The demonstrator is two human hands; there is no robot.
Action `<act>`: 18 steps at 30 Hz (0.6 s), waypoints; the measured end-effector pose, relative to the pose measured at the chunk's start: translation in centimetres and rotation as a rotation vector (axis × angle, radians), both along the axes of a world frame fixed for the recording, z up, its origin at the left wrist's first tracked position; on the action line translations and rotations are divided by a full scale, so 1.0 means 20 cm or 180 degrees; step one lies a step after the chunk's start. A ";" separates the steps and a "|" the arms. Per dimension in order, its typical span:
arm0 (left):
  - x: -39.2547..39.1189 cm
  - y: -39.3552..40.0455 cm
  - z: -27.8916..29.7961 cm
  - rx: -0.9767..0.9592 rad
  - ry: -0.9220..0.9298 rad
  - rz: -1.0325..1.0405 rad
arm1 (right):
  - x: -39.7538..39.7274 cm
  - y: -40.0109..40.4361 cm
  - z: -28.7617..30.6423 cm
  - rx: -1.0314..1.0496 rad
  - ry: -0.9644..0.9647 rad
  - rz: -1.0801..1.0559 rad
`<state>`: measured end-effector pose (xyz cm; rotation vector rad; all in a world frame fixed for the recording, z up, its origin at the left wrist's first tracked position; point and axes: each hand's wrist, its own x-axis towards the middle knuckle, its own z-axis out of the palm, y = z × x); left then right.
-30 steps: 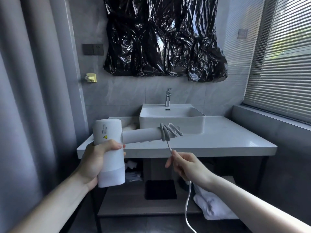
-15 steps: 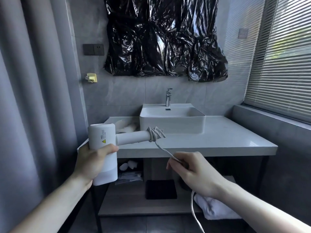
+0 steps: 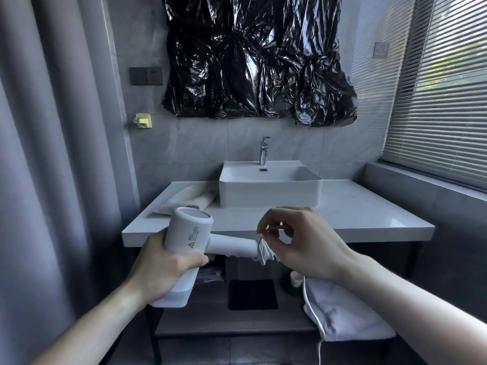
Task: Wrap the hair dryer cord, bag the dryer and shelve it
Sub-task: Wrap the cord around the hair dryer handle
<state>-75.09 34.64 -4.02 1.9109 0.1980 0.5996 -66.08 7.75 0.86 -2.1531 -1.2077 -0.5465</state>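
Lower left of the frame, the left hand (image 3: 163, 270) wraps its fingers round the white hair dryer (image 3: 184, 248) barrel — handle pointing right. At centre, the right hand (image 3: 303, 243) pinches the cord (image 3: 263, 250) coiled at the handle's end — its slack hangs toward the lower shelf (image 3: 210, 325).
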 end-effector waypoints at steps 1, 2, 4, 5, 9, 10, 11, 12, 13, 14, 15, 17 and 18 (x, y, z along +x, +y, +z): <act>0.00 -0.01 0.00 0.0005 0.0019 -0.0064 | 0.01 0.00 0.01 -0.0008 0.0001 0.0026; -0.01 -0.01 0.00 0.0012 0.0031 -0.0123 | 0.03 0.00 0.02 -0.0010 0.0017 0.0054; -0.03 -0.03 0.02 0.0053 0.0052 -0.0263 | 0.06 0.00 0.04 0.0039 0.0139 0.0094; -0.04 -0.03 0.03 0.0073 0.0077 -0.0338 | 0.08 0.00 0.06 0.0074 0.0252 0.0094; -0.07 -0.04 0.05 -0.0043 0.0127 -0.0628 | 0.21 -0.03 0.07 0.0167 0.0883 0.0128; -0.08 -0.04 0.05 -0.0116 0.0134 -0.0669 | 0.24 -0.03 0.07 0.0195 0.1073 0.0172; -0.08 -0.04 0.06 -0.0205 0.0132 -0.0713 | 0.26 -0.03 0.07 0.0237 0.1263 0.0224; -0.09 -0.03 0.06 -0.0302 0.0125 -0.0753 | 0.28 -0.04 0.06 0.0293 0.1438 0.0282; -0.09 -0.03 0.06 -0.0384 0.0109 -0.0787 | 0.29 -0.04 0.05 0.0372 0.1605 0.0343; -0.09 -0.02 0.06 -0.0452 0.0088 -0.0807 | 0.30 -0.04 0.04 0.0454 0.1751 0.0411; -0.09 -0.02 0.06 -0.0506 0.0088 -0.0822 | 0.30 -0.03 0.02 0.0527 0.1899 0.0472; -0.08 -0.02 0.05 -0.0656 0.0078 -0.0846 | 0.30 -0.02 -0.03 0.0641 0.2156 0.0535; -0.08 -0.02 0.05 -0.0768 0.0077 -0.0856 | 0.30 -0.02 -0.05 0.0705 0.2264 0.0568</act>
